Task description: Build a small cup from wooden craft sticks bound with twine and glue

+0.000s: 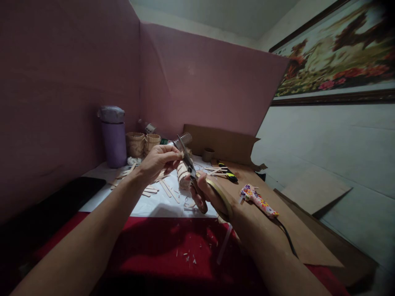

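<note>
My right hand [202, 189] grips a pair of scissors [187, 158] with gold-coloured handles; the two blades point up and away, slightly apart. My left hand [163, 160] is pinched at the blades, thumb against fingers. Whatever it pinches is too small and too covered to name. Behind the scissors, partly hidden, a roundish object covered in pale wood pieces [183, 176] rests on the white sheet [138, 210]. Flat wooden craft sticks [165, 188] lie scattered around my hands.
A purple tumbler [114, 144] and wood-clad cups [135, 144] stand back left. To the right, a flowered glue gun [259, 200] with a black cord and a yellow-black utility knife [227, 172] lie on cardboard [286, 230]. Small scraps and a translucent glue stick [224, 244] are on red cloth [154, 242].
</note>
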{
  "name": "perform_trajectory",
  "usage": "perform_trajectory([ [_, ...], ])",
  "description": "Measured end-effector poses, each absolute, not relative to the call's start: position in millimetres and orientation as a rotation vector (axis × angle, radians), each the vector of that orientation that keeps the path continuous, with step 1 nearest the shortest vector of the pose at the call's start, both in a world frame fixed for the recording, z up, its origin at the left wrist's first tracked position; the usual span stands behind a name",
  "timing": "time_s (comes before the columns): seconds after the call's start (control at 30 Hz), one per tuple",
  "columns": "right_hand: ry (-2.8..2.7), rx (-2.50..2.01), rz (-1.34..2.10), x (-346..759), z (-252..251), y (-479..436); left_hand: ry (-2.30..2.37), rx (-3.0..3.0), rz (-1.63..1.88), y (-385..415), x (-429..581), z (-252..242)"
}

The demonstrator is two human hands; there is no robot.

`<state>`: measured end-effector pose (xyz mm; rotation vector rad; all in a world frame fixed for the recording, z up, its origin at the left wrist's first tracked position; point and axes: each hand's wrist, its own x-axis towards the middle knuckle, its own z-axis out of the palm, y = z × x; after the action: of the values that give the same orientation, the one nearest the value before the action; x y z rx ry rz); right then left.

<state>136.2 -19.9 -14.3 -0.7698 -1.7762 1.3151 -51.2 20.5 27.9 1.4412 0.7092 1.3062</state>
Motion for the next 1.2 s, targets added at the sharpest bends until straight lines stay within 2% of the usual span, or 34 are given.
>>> perform_trajectory([
  [0.53,-1.674,-0.782,1.35,129,-22,-21,0.672,1.417,1.295,22,-49,24],
  [1.2,-1.552,-0.877,1.217,118,-30,-25,0.635,1.379,1.287,26,-46,18],
])
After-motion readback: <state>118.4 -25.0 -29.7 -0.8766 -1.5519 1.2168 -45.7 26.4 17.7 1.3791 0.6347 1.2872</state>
